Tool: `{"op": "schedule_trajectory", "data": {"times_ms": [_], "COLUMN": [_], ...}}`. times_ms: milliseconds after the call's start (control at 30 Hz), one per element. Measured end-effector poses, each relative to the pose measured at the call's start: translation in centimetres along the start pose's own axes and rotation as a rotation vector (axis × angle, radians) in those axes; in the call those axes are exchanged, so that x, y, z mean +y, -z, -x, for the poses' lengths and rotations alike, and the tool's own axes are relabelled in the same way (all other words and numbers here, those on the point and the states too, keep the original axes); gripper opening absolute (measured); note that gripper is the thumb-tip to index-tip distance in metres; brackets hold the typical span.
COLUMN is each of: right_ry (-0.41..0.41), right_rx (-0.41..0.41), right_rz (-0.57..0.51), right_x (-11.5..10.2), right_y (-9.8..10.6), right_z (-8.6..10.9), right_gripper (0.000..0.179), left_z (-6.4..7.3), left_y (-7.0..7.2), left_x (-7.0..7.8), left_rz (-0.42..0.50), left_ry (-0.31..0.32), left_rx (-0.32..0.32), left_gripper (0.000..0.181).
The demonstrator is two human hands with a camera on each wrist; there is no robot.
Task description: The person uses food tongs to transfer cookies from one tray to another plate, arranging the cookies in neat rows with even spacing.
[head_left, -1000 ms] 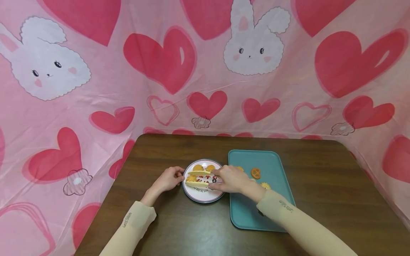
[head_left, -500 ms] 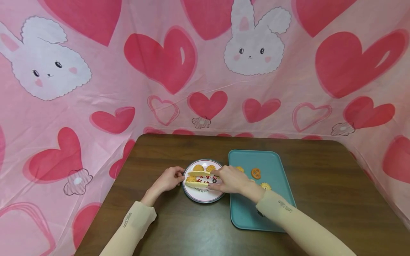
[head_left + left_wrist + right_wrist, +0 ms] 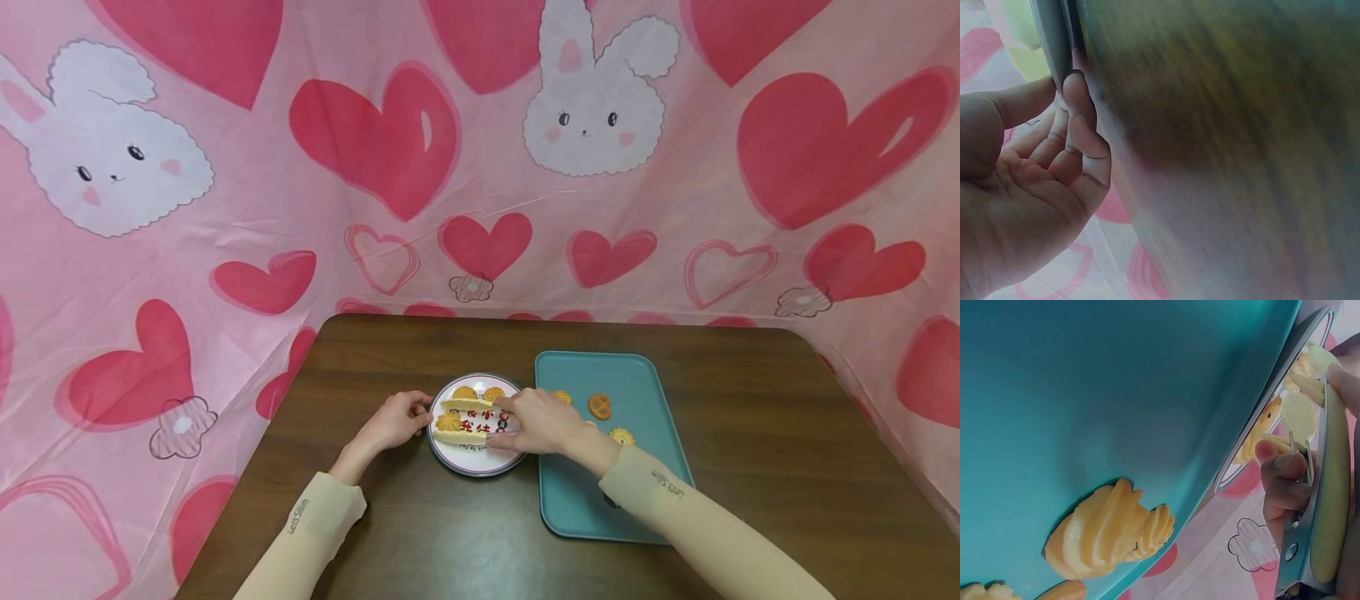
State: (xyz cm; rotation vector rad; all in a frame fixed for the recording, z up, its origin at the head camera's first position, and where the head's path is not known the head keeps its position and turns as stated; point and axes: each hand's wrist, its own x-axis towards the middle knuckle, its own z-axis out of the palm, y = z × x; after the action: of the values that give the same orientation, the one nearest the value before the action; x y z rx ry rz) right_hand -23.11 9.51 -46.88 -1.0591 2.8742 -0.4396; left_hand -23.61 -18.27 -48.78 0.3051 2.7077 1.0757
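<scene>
My left hand (image 3: 397,418) pinches the left rim of a round white plate (image 3: 474,467) between thumb and fingers; the left wrist view shows the plate's edge (image 3: 1054,53) between them. My right hand (image 3: 546,419) holds tongs with cream-coloured arms (image 3: 460,437) over the plate, fingers on one arm and thumb on the other. In the right wrist view the tongs (image 3: 1335,487) show a metal strip along the cream cover. The arms stand apart, with a flower-shaped cookie (image 3: 448,422) lying on the plate between their left ends.
Two more cookies (image 3: 464,393) lie at the plate's far side. Right of it is a teal tray (image 3: 592,492) with a pretzel (image 3: 599,406), a flower cookie (image 3: 622,437) and others partly under my arm. Swirled cookies (image 3: 1100,528) show in the right wrist view.
The tongs' arms have spread a little wider; the near arm has moved toward me, uncovering more of the plate's red print and the cookie. Both hands otherwise keep their places.
</scene>
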Motion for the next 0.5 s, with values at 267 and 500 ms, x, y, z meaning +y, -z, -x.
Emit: {"op": "schedule_trajectory", "data": {"times_ms": [267, 500], "right_ry": [0.008, -0.026], "right_rx": [0.018, 0.031], "right_rz": [0.017, 0.029], "right_x": [-0.12, -0.09], "right_y": [0.12, 0.85], "right_z": [0.10, 0.49], "right_gripper": [0.068, 0.067], "left_z": [-0.09, -0.03], "left_y": [-0.07, -0.05], "left_x": [-0.06, -0.11], "left_rz": [0.004, 0.007], "left_ry": [0.000, 0.005], "left_rx": [0.001, -0.001], "left_gripper": [0.026, 0.027]}}
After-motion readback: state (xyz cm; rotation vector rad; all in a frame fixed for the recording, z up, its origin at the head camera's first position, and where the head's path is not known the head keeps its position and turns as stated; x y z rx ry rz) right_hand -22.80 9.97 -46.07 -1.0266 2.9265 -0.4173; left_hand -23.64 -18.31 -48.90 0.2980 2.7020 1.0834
